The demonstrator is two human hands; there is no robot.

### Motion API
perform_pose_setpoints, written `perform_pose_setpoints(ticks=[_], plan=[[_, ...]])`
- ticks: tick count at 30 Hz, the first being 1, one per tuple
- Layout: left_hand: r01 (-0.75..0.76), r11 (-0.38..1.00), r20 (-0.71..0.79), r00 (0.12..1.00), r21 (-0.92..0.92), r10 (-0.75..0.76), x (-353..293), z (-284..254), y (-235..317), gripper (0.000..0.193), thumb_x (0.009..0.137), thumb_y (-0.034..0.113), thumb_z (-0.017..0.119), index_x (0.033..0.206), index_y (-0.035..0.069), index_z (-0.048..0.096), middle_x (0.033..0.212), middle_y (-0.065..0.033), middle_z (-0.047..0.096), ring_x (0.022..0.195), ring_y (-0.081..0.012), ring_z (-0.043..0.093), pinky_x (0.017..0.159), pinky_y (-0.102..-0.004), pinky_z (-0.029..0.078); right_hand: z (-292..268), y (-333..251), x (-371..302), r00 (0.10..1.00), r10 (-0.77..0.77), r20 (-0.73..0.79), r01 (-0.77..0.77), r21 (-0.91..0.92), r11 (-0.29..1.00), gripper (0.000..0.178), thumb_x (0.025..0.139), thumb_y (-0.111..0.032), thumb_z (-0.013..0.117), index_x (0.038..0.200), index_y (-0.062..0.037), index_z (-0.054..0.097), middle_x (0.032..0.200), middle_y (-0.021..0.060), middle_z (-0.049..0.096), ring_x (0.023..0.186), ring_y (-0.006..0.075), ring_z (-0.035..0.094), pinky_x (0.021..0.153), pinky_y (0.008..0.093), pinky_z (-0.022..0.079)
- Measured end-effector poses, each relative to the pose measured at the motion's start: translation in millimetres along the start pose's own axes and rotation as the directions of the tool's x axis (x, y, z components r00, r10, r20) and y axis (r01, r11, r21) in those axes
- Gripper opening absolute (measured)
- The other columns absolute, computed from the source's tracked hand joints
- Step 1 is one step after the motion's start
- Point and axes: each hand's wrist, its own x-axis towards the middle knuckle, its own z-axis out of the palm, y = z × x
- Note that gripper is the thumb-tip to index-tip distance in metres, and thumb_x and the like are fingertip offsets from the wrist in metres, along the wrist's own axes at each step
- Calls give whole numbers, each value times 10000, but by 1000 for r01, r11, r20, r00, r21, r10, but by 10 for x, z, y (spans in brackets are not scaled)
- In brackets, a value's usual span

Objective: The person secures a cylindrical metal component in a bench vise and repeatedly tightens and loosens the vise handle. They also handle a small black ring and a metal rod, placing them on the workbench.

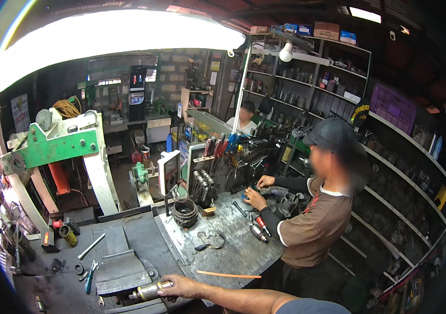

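My right hand [180, 288] reaches in from the lower right and is closed round one end of a shiny cylindrical metal part [151, 290]. The part lies roughly level, its narrower ridged end pointing left. It is just at the near side of a large grey bench vise [123, 273]; whether it touches the vise I cannot tell. My left hand is out of view. Left of the vise lie a teal-handled tool [91, 276], a metal ring [79, 269] and a metal bar [91, 246]. A small open-end wrench [101, 301] lies close to the vise's near left corner.
An orange strip [228, 274] and a black strap [210, 242] lie on the metal bench top [244, 256]. A co-worker [317, 209] stands at the right, both hands on a small blue thing. Another person [243, 119] is farther back. A green press frame [60, 149] rises at left.
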Motion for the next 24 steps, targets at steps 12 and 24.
perform_pose_setpoints(ticks=[12, 24], plan=[[-716, 574, 541, 688, 398, 484, -57, -104, -112, 163, 1019, 266, 525, 985, 155, 639, 809, -41, 601, 662, -201, 570, 510, -374, 441, -15, -10, 1, 1000, -6, -4, 5, -53, 999, 523, 1015, -367, 791, 1326, 24, 639, 944, 14, 689, 764, 66, 629, 670, 253, 535], [-135, 957, 95, 989, 258, 113, -467, 516, 385, 156, 1057, 86, 620, 1198, 64, 683, 1002, -102, 718, 887, -184, 682, 666, -321, 559, -1, -59, -20, 1000, 23, -8, -23, -43, 999, 558, 1005, -404, 796, 1326, 19, 625, 919, 33, 682, 726, 89, 652, 655, 272, 572]])
